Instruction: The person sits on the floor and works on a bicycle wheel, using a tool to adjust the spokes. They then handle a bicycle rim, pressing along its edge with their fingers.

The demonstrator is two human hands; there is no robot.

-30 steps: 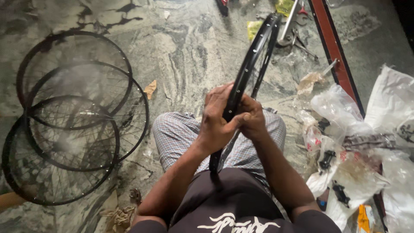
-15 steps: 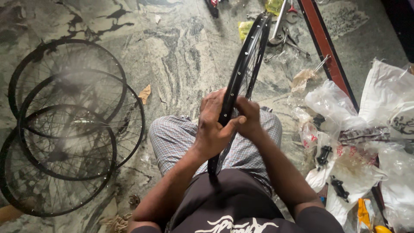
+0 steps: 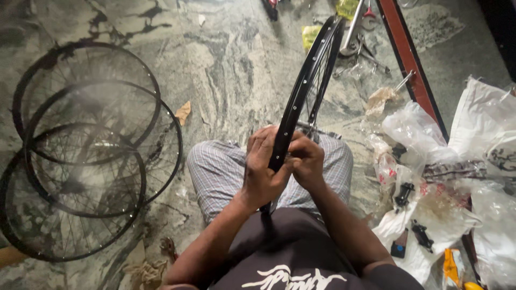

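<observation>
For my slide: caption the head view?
Both hands grip an upright black wheel rim beside three stacked wheels.

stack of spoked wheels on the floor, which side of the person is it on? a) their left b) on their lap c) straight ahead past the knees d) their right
a: the three overlapping spoked wheels lie flat on the stone floor on the person's left, while the left hand and right hand hold an upright black rim over the lap.

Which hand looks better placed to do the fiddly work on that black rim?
Probably the right hand: its fingers pinch at the black rim's inner edge, while the left hand wraps the rim, seemingly steadying it.
</observation>
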